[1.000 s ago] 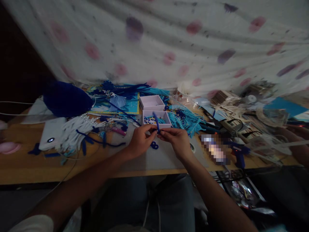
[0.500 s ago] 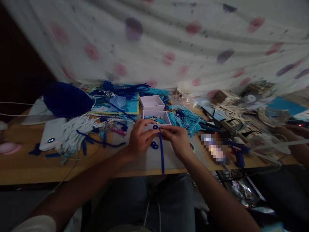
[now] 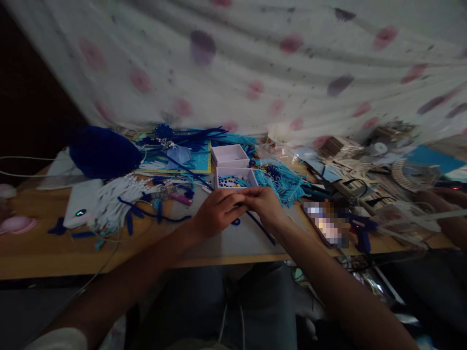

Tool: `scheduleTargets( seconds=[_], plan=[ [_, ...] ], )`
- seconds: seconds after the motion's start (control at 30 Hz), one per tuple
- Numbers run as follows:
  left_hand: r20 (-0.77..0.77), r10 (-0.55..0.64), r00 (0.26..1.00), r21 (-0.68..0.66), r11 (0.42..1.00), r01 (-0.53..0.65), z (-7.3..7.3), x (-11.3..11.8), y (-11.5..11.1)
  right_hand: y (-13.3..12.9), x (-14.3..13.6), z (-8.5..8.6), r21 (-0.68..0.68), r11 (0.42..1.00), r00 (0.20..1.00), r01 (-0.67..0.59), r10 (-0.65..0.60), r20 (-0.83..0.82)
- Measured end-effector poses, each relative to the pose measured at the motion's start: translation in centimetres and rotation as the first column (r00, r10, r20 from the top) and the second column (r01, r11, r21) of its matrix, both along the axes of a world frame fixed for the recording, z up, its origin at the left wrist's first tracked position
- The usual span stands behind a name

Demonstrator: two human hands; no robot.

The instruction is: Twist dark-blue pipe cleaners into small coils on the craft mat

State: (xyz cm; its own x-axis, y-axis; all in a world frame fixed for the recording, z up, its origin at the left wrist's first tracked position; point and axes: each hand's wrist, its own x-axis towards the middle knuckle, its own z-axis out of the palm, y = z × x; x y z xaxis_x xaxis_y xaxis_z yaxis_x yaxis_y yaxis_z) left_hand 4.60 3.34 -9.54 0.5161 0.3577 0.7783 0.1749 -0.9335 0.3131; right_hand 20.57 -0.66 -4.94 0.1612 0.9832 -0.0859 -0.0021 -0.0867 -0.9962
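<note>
Blue chenille stem (image 3: 260, 227): free end has been swinging from hanging straight down to slanting right, over the grey mat (image 3: 226, 243). Left hand (image 3: 217, 213) and right hand (image 3: 265, 206) are pinching closed on its upper end; fingertips are hiding exact contact. Probably light, fuzzy, bendable, non-slip, wire-cored; close to the end is looking the best hold.

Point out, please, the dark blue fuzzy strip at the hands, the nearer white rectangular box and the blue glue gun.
Dark blue fuzzy strip (image 3: 261, 228), head view: visible middle.
Nearer white box (image 3: 235, 171), head view: inner back wall.
Blue glue gun (image 3: 363, 234), head view: handle.
</note>
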Motion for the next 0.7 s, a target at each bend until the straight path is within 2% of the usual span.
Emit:
scheduleTargets(
  seconds=[0.07, 0.1, 0.13, 0.17, 0.2, 0.27, 0.33, 0.37, 0.43, 0.53, 0.63, 0.7],
  plan=[
    [0.107, -0.019, 0.994, -0.022, 1.0, 0.021, 0.1, -0.3, 0.0, -0.1, 0.2, 0.3, 0.003, 1.0, 0.999, -0.02, 0.02, -0.034],
    [0.183, -0.003, 0.983, -0.084, 0.996, 0.019, 0.2, -0.5, 0.0, -0.1, 0.3, 0.4, 0.007, 1.0, 0.999, -0.023, 0.023, -0.05],
    [0.253, 0.028, 0.967, -0.19, 0.982, 0.021, 0.3, -0.5, 0.1, -0.3, 0.4, 0.5, 0.009, 1.0, 0.998, -0.03, 0.03, -0.06],
    [0.302, 0.064, 0.951, -0.328, 0.944, 0.041, 0.4, -0.5, 0.1, -0.4, 0.4, 0.5, 0.017, 0.999, 0.997, -0.038, 0.039, -0.061],
    [0.324, 0.087, 0.942, -0.474, 0.877, 0.082, 0.5, -0.4, 0.2, -0.5, 0.4, 0.5, 0.032, 0.999, 0.997, -0.043, 0.044, -0.056],
    [0.33, 0.068, 0.941, -0.699, 0.688, 0.195, 0.6, -0.1, 0.5, -0.8, 0.2, 0.4, 0.07, 0.996, 0.998, -0.046, 0.049, -0.046],
    [0.351, 0.051, 0.935, -0.807, 0.522, 0.275, 0.7, 0.2, 0.7, -1.1, 0.0, 0.3, 0.1, 0.995, 0.998, -0.018, 0.023, -0.051],
    [0.367, 0.067, 0.928, -0.83, 0.474, 0.294, 0.7, 0.3, 0.9, -1.2, -0.1, 0.3, 0.102, 0.995, 0.999, 0.0, 0.005, -0.052],
    [0.385, 0.112, 0.916, -0.848, 0.435, 0.303, 0.7, 0.5, 1.1, -1.4, -0.1, 0.1, 0.076, 0.997, 1.0, -0.003, 0.005, -0.021],
    [0.375, 0.131, 0.918, -0.859, 0.42, 0.291, 0.8, 0.5, 1.1, -1.4, 0.1, -0.1, 0.046, 0.996, 0.99, -0.082, 0.076, 0.118],
    [0.37, 0.091, 0.925, -0.87, 0.384, 0.31, 0.9, 0.5, 1.0, -1.3, 0.5, -0.2, 0.084, 0.992, 0.948, -0.093, 0.063, 0.312],
    [0.371, 0.046, 0.927, -0.865, 0.38, 0.327, 0.9, 0.6, 0.9, -1.3, 0.6, -0.1, 0.105, 0.987, 0.888, -0.12, 0.059, 0.457]
  ],
)
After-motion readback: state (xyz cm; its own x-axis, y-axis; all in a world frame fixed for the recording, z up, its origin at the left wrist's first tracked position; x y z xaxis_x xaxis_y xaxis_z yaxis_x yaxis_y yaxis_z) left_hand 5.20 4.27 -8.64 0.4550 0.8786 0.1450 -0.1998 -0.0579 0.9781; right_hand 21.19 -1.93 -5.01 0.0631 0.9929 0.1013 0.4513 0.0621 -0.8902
